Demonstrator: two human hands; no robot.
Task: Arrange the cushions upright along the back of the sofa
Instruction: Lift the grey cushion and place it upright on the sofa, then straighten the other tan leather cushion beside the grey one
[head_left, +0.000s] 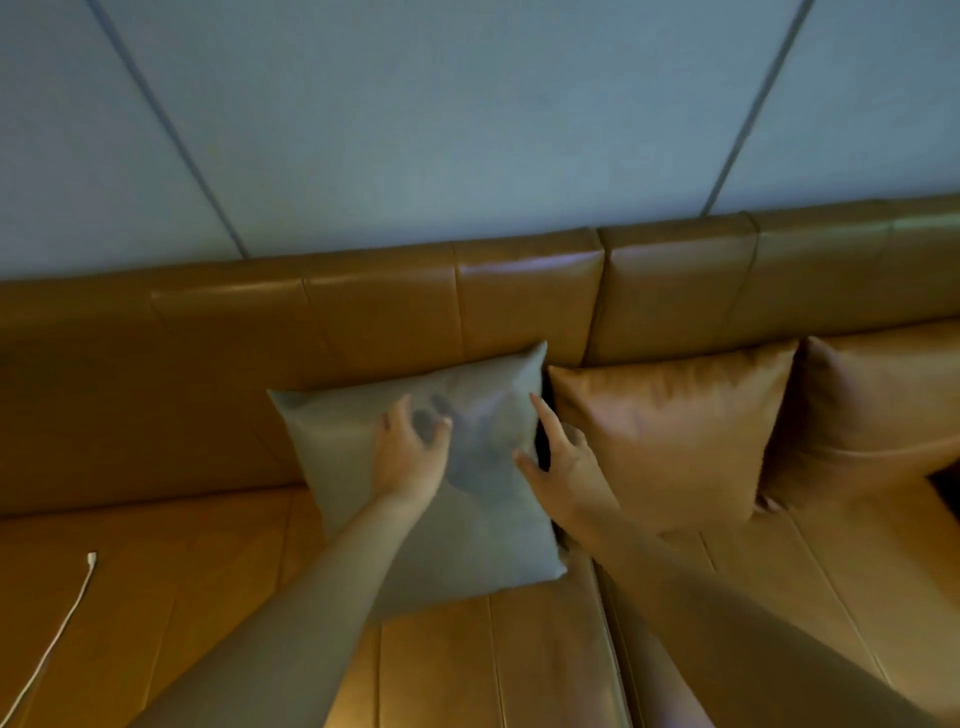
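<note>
— Grey, smooth and faintly glossy, that's the cushion (467, 499) I'm working on. It stands propped against the sofa back (363, 322), slightly skewed, its top right corner riding higher than the left.

— So which step are you at?

— Seating it, I'd say. My left hand (413, 457) lies on its face with the fingers loosely curled, pressing rather than gripping. My right hand (563, 467) is spread, fingers pointing far, at the cushion's right edge, in the gap beside the tan cushion (670, 436). Neither hand pinches anything.

— And the others?

— The tan one leans upright just right of the grey, nearly touching it. A second tan cushion (883, 415) sits further right, partly cut off by the frame. Both look like the same leathery stuff as the sofa: sleek, with soft creases and pointed corners.

— What does the next move call for?

— Probably a small twist to level the grey one's top edge, then a push so its back lies flat on the backrest. The cover looks slippery on the leather seat (545, 649), so the base could slide towards me if I let go carelessly.

— Anything else about?

— A thin white cable (57, 639) trails over the seat at the near left, well clear.
</note>
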